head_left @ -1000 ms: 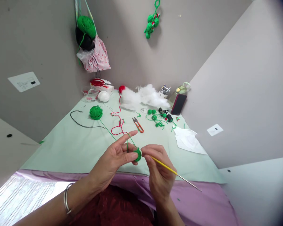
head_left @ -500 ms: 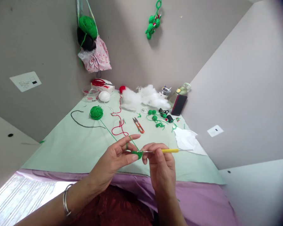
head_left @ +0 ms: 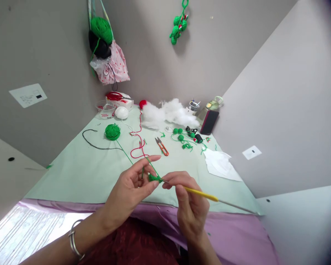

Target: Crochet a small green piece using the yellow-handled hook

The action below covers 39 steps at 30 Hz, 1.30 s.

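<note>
My left hand point(head_left: 132, 187) pinches a small green crochet piece point(head_left: 153, 177) between thumb and fingers. Its index finger is stretched out with green yarn running over it. That strand leads back to a green yarn ball point(head_left: 112, 132) on the table. My right hand point(head_left: 191, 200) is closed around the yellow handle of a crochet hook point(head_left: 202, 193). The hook's metal tip meets the crochet piece, and its other thin metal end points down to the right. Beyond my hands lie orange thread snips point(head_left: 162, 146).
White stuffing point(head_left: 165, 115) lies at the back, near a red yarn ball point(head_left: 142, 104) and a white one point(head_left: 121, 113). Small green balls point(head_left: 181, 137) sit right of the snips. A phone point(head_left: 210, 122) leans against a bottle point(head_left: 212, 105). White paper point(head_left: 220, 165) is at right.
The hook has tilted, its handle end swinging down to the right. My right hand has turned and lowered with it. My left hand and the crochet piece have shifted slightly left.
</note>
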Tool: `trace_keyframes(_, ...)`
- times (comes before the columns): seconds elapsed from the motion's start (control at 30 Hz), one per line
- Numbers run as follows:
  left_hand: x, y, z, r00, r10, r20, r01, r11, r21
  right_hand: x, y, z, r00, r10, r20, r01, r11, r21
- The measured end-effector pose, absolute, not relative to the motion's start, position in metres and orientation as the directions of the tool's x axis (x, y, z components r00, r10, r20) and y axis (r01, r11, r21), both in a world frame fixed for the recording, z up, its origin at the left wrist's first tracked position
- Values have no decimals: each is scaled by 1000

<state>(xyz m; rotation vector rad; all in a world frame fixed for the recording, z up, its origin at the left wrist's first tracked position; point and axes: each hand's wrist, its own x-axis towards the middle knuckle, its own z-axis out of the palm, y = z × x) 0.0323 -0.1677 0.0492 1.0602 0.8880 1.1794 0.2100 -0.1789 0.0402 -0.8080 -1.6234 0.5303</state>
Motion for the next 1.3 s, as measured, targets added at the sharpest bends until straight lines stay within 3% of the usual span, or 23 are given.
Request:
trace_keyframes(0.1,38,-171,52,151,988,-27,-353,79,932,208,-178,29,-157,603,782,470,742,-478)
trace_keyframes(0.17,40,-171,55,242,964,-109,-460,212,862,206,-178,22,-193,473,860,570,767,-294)
trace_keyframes(0.2,41,-170,56,309,938,-158,-502,302,811,205,-177,21,-174,447,877,569,773,-281)
trace_keyframes(0.27,40,-167,59,401,889,-222,-545,426,722,203,-176,24,-51,537,842,486,750,-449)
trace_keyframes(0.33,37,-164,62,395,889,-233,-570,436,697,203,-173,31,115,698,707,279,660,-698)
trace_keyframes(0.43,34,-164,63,327,925,-192,-573,356,738,201,-166,42,127,836,534,-79,545,-835)
trace_keyframes(0.53,38,-167,59,294,945,-140,-540,286,792,196,-162,43,75,847,527,-80,532,-843)
trace_keyframes(0.63,43,-169,54,235,965,-119,-517,227,825,193,-166,35,66,780,622,160,607,-778)
trace_keyframes(0.73,44,-167,52,231,964,-134,-549,243,799,194,-172,29,-29,597,801,457,721,-521)
trace_keyframes(0.8,42,-164,54,313,932,-184,-577,340,743,196,-173,28,-87,515,853,546,741,-392)
trace_keyframes(0.87,38,-160,57,384,894,-230,-587,429,687,199,-172,32,-23,582,813,491,715,-499)
trace_keyframes(0.93,35,-158,59,378,896,-233,-598,428,678,201,-169,36,95,715,692,299,643,-705)
trace_keyframes(1.0,34,-158,59,306,931,-197,-591,348,728,200,-166,38,131,807,576,85,570,-817)
trace_keyframes(1.13,38,-164,53,236,967,-91,-494,200,846,195,-163,34,64,859,508,-40,511,-859)
trace_keyframes(1.3,38,-168,52,240,966,-99,-445,200,873,198,-162,34,97,892,441,-123,451,-884)
